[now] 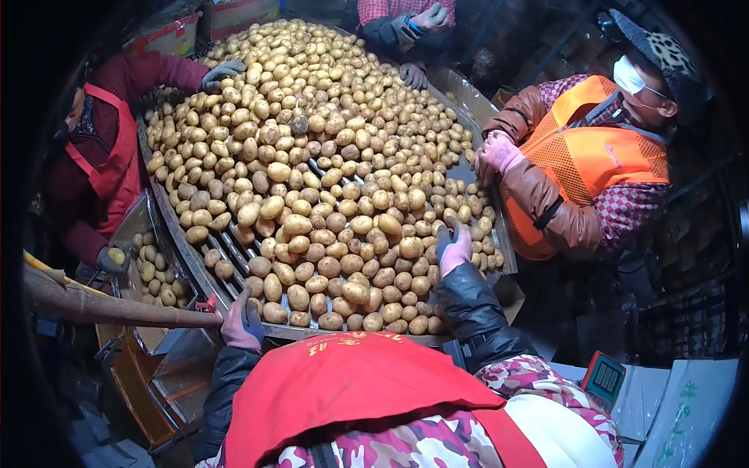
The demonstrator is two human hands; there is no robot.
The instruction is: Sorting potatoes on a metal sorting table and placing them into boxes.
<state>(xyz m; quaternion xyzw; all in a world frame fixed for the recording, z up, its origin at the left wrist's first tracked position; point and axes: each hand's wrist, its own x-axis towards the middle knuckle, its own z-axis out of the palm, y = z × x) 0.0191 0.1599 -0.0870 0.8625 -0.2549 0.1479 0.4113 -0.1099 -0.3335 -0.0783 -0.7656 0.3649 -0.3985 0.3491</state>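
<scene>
A large heap of potatoes (327, 175) covers a metal sorting table (175, 234), with dark rollers showing through in places. My left hand (243, 324), in a pink and grey glove, is at the near left edge of the table, beside the outermost potatoes; whether it grips anything is unclear. At the right side of the heap, my right hand (455, 244), gloved the same way, rests against potatoes with its fingers partly bent. Its fingertips are partly lost among the potatoes, so a hold on one cannot be made out.
Co-workers stand left, at the far side and right; the left one holds a potato (116, 255) over a lined box of potatoes (155, 272). A wooden pole (123, 307) reaches the table's left corner. Cardboard boxes (690, 409) and a device with a display (604, 377) are at lower right.
</scene>
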